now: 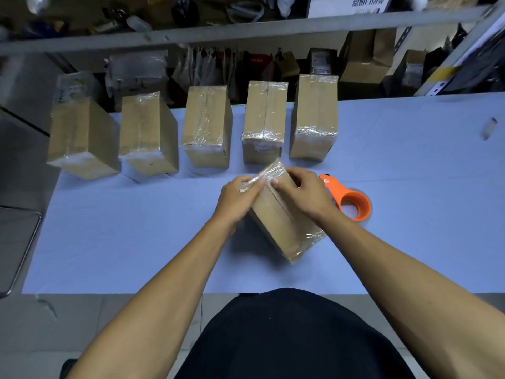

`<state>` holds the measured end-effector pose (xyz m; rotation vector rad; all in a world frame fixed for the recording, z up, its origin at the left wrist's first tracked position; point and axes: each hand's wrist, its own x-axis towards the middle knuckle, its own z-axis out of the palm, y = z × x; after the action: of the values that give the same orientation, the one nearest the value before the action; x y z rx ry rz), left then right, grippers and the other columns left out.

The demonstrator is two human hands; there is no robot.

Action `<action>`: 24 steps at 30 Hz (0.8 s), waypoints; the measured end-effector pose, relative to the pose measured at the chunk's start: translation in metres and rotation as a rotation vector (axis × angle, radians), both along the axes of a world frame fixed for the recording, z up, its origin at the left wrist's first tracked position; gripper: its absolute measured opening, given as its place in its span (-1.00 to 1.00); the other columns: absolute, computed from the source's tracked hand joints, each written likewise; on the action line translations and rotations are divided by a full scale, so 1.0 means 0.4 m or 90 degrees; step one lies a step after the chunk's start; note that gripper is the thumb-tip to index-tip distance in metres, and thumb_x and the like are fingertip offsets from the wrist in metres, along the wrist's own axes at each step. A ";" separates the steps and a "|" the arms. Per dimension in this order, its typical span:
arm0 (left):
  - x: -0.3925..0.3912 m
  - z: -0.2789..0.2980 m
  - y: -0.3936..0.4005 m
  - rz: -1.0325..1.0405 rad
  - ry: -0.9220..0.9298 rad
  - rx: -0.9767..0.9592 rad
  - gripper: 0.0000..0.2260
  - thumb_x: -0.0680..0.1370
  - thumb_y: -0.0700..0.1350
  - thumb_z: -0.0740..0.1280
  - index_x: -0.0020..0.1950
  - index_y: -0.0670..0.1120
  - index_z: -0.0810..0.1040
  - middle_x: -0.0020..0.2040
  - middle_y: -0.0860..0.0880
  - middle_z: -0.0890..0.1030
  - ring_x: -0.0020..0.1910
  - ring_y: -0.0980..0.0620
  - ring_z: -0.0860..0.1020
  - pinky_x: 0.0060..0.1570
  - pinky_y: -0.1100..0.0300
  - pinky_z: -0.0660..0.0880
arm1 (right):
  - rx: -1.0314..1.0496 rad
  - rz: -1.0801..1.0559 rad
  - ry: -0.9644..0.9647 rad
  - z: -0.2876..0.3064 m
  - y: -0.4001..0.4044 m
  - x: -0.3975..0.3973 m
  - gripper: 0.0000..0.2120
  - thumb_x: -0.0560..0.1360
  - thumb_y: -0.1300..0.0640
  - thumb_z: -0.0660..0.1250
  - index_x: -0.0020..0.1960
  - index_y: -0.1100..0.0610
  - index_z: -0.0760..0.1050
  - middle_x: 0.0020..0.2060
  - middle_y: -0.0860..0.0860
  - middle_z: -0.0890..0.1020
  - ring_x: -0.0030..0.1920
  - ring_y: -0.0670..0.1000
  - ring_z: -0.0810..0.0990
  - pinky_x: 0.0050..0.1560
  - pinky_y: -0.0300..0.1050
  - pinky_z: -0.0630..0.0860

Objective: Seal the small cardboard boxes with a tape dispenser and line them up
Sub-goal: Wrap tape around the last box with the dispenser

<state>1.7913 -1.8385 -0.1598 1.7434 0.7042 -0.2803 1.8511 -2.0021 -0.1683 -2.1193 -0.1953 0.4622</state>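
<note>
Both our hands, left [237,193] and right [300,194], pinch tape onto the box [284,228], which we judge light, stiff, tape-slick, best gripped by its bare cardboard sides.

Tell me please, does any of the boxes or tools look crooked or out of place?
The leftmost box in the back row sits turned at an angle and overhangs the table's left edge. The box in the hands lies diagonally, out of the row. The orange tape dispenser lies beside it.

Both hands [237,198] [303,192] press tape onto a tilted box [284,222]; orange dispenser [349,201] just beside.
</note>
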 end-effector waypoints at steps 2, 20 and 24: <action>-0.031 -0.044 0.003 -0.067 -0.013 0.065 -0.62 0.52 0.28 0.31 0.22 0.13 0.64 0.33 0.07 0.57 0.46 0.09 0.35 0.20 0.26 0.40 | -0.079 0.059 0.008 -0.023 0.007 -0.020 -0.64 0.49 -0.19 0.30 0.20 -0.07 0.61 0.05 -0.10 0.70 0.09 -0.02 0.63 0.12 0.01 0.54; -0.082 -0.059 0.056 -0.018 0.068 0.288 -0.32 0.58 0.12 0.28 0.60 0.03 0.02 0.39 -0.04 0.45 0.40 -0.15 0.39 0.28 -0.03 0.39 | -0.077 -0.180 0.069 -0.018 -0.088 -0.023 -0.52 0.51 0.03 0.41 0.36 0.13 0.38 0.00 -0.06 0.55 0.06 -0.01 0.54 0.03 -0.15 0.42; -0.061 -0.044 0.106 -0.177 -0.055 0.225 -0.36 0.55 -0.14 0.39 0.58 0.02 0.21 0.51 0.00 0.33 0.51 0.00 0.26 0.43 0.15 0.24 | 0.030 -0.151 0.151 -0.033 -0.093 -0.016 -0.57 0.45 0.21 0.38 0.28 0.05 0.39 0.16 -0.01 0.61 0.16 0.01 0.56 0.18 0.03 0.53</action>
<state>1.7668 -1.7959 -0.1772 2.1819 0.4665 -0.2794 1.8447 -2.0393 -0.1814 -1.9913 0.1781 0.5558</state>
